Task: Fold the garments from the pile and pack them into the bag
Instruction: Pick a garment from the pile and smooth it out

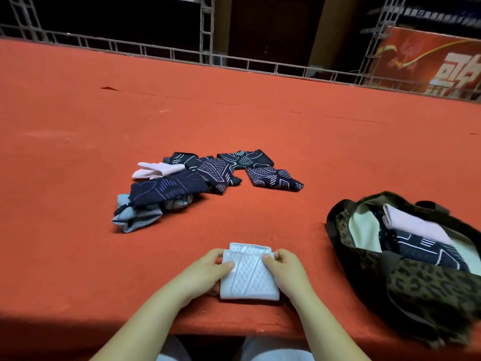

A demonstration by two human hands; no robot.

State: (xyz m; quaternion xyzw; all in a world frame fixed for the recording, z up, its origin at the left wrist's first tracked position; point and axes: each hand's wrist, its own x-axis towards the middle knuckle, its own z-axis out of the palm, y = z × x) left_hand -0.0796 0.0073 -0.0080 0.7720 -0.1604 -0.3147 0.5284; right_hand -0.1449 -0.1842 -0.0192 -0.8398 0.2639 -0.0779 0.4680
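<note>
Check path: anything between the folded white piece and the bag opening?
Nothing visible. Bare red table lies between the white folded garment, held by both hands, and the leopard-print bag, whose mouth is open.

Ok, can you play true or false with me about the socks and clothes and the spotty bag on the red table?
1. Both hands hold a folded white garment. True: the left hand and the right hand grip its sides.
2. The leopard-print bag is zipped shut. False: it lies open.
3. A pink garment is in the bag. True.
4. The pile sits inside the bag. False: it lies on the red table, left of the bag.
5. The pile holds only white things. False: most are dark with patterns.
</note>
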